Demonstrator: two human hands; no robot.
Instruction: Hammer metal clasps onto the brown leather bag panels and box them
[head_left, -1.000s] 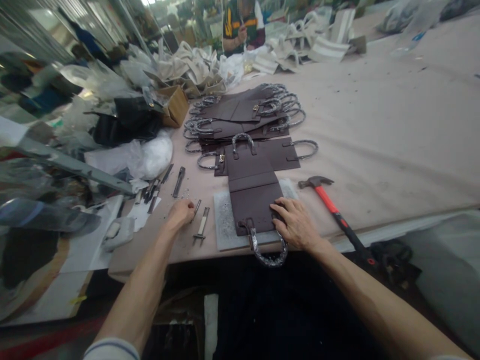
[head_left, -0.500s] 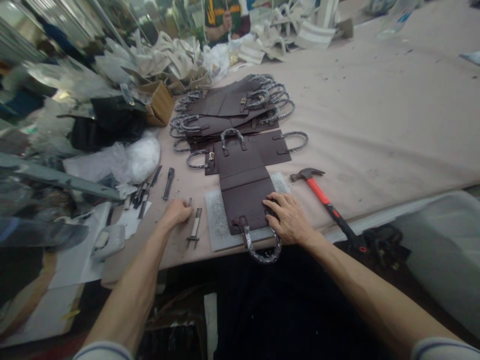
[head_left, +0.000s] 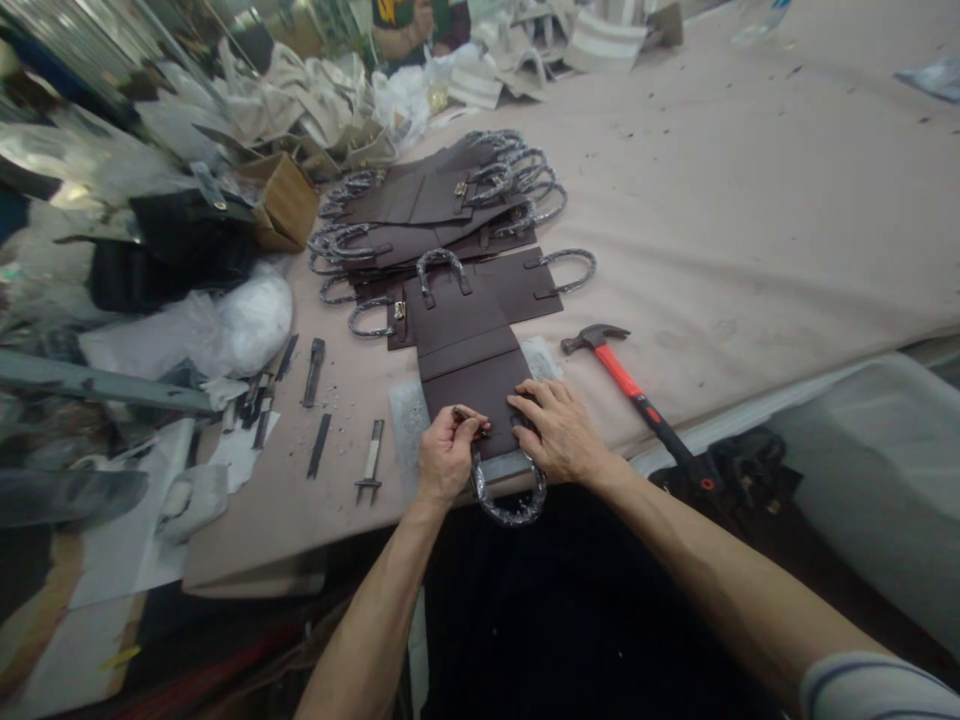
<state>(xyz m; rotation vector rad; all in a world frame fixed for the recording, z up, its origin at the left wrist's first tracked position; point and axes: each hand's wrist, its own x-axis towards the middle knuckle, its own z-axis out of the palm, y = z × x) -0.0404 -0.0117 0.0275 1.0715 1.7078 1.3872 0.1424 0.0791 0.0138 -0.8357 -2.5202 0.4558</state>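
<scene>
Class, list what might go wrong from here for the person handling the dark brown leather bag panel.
1. The red-handled claw hammer lies with its grip seemingly past the table edge beside the right hand; an elbow may knock it off.
2. The pronged metal punch lies near the left hand, which might snag it.
3. The dark brown leather bag panel may slide: its plastic-wrapped handle overhangs the edge.
</scene>
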